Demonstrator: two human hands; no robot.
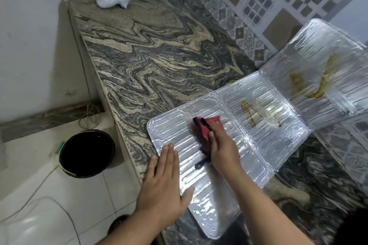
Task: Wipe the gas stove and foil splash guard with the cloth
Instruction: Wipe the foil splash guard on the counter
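While fingers (216, 125) grip it, cloth (207, 126) (red) presses foil (268, 125).

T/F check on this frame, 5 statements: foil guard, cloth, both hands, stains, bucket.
1. The foil splash guard lies unfolded on the marble counter. True.
2. The right hand presses a red cloth on the foil. True.
3. The left hand grips the cloth. False: it lies flat, palm down, on the guard's near edge.
4. The foil is spotless. False: yellow-brown stains show on the panels beyond the cloth.
5. The black bucket stands on the counter. False: it is on the floor.
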